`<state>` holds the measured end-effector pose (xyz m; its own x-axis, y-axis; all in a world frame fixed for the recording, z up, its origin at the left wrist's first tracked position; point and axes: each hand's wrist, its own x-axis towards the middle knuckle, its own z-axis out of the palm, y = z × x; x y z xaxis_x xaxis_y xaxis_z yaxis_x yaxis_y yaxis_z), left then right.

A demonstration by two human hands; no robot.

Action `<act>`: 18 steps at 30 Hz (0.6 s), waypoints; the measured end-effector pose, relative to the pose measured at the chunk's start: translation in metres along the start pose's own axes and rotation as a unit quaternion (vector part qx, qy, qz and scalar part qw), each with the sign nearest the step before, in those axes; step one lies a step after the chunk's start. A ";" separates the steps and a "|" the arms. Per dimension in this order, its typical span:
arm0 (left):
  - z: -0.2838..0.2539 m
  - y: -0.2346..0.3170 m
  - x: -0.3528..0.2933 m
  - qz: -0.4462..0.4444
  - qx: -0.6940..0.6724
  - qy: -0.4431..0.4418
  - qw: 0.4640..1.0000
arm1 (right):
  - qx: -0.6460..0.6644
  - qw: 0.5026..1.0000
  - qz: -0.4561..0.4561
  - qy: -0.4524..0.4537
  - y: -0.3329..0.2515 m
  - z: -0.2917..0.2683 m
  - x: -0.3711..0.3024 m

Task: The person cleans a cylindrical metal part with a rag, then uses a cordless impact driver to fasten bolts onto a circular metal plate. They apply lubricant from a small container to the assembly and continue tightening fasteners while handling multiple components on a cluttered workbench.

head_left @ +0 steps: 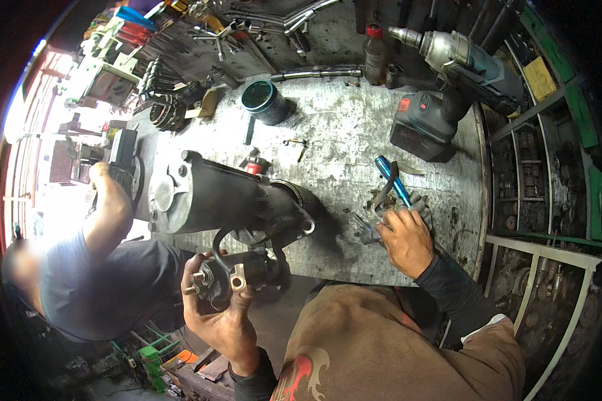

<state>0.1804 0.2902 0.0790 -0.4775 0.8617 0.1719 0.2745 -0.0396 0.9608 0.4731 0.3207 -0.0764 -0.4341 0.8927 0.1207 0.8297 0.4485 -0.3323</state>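
Observation:
A large grey starter motor (224, 199) lies on the near left of the bench. My left hand (224, 327) is wrapped round the dark cylindrical solenoid (259, 266) at its near side, with the thumb below a copper-coloured terminal lug (238, 279). A thick black lead loops from the motor to this lug. Farther right, my right hand (408, 244) reaches down with bent fingers over a small cluster of grey metal pieces (366, 228). Just beyond these fingertips lies a shiny blue tube-shaped tool (392, 179), beside a dark curved strip (386, 187). What the fingertips grip is hidden.
A cordless impact wrench (448, 57) stands on its battery at the back right. A dark round tub (261, 100), a red-capped bottle (374, 57) and several wrenches line the back. Shelves (535, 154) flank the right. Another person (114, 281) works at the left.

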 end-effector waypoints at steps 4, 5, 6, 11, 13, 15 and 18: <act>0.012 -0.001 -0.008 0.034 0.012 -0.001 0.999 | 0.032 0.999 0.015 0.010 0.004 0.002 0.001; 0.015 -0.001 -0.009 0.046 0.013 -0.002 0.999 | 0.038 0.999 0.021 0.013 0.004 0.003 0.002; 0.017 -0.002 -0.011 0.058 0.030 0.003 0.998 | 0.051 0.998 0.032 0.013 0.004 0.003 0.002; 0.019 -0.006 -0.013 0.056 0.032 0.045 0.997 | 0.073 0.994 0.025 0.076 0.005 0.002 0.003; 0.018 -0.009 -0.011 0.045 0.025 0.063 0.997 | 0.085 0.993 0.014 0.077 0.008 0.001 0.002; 0.016 -0.012 -0.008 0.055 0.043 0.058 0.996 | 0.091 0.993 0.019 0.066 0.010 0.001 0.000; 0.011 -0.013 -0.006 0.059 0.071 0.039 0.995 | 0.092 0.994 0.026 0.055 0.013 0.003 0.000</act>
<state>0.1890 0.2910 0.0633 -0.4962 0.8131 0.3042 0.4455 -0.0622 0.8931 0.4826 0.3266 -0.0839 -0.3425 0.9186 0.1972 0.7676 0.3946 -0.5050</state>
